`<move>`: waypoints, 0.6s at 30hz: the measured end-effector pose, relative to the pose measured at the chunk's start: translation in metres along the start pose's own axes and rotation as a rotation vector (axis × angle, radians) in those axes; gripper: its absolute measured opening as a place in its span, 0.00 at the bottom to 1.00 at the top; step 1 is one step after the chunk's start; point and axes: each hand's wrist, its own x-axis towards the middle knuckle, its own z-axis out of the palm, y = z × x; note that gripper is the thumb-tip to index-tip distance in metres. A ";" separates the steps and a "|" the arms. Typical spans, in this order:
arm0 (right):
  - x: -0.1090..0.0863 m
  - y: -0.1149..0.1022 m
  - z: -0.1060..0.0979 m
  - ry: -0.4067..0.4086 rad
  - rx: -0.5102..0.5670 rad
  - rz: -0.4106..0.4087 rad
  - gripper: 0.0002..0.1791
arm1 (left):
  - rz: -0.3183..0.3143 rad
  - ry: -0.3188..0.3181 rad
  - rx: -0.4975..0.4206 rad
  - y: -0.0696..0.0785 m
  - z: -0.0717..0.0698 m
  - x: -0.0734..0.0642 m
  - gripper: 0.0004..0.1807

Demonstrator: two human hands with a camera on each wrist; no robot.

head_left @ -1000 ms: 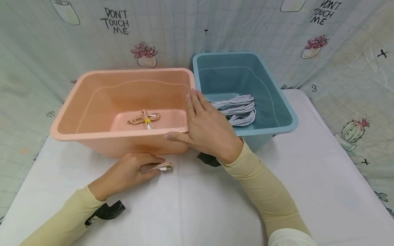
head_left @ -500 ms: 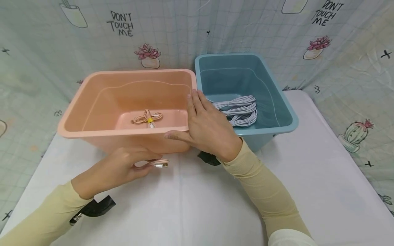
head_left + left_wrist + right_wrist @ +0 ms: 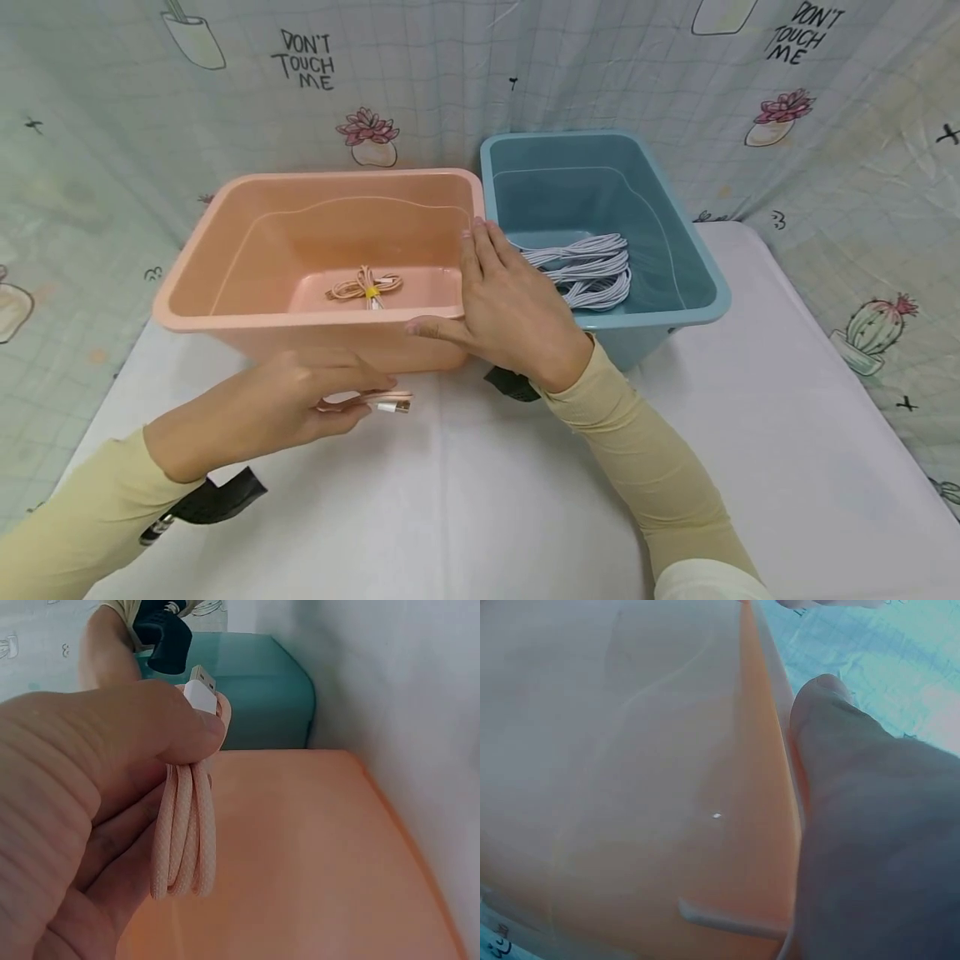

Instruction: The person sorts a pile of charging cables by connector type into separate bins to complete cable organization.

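We see the white cloth-covered table [image 3: 480, 500] carrying a peach plastic tub [image 3: 225, 321] at eleven o'clock and a teal plastic tub [image 3: 697, 312] at one o'clock. Our right hand [image 3: 510, 308] lies flat, fingers straight, on the peach tub's right rim. Our left hand [image 3: 277, 408] pinches a folded pink braided cable [image 3: 386, 402] just in front of that tub's near wall, at about ten o'clock from our chest. The folds look loose, so we judge they could spring apart or snag the rim.
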 end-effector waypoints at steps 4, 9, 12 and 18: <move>0.000 0.000 0.000 0.005 0.005 -0.003 0.65 | 0.054 0.001 0.050 0.003 -0.010 0.006 0.25; 0.000 0.001 0.000 0.016 0.006 -0.006 0.65 | 0.112 0.012 0.094 0.003 -0.023 0.013 0.27; 0.000 0.001 0.000 0.016 0.010 -0.006 0.65 | 0.111 0.011 0.078 0.003 -0.031 0.016 0.25; 0.000 0.001 0.000 0.010 0.011 -0.008 0.65 | 0.103 0.027 0.046 0.003 -0.043 0.017 0.13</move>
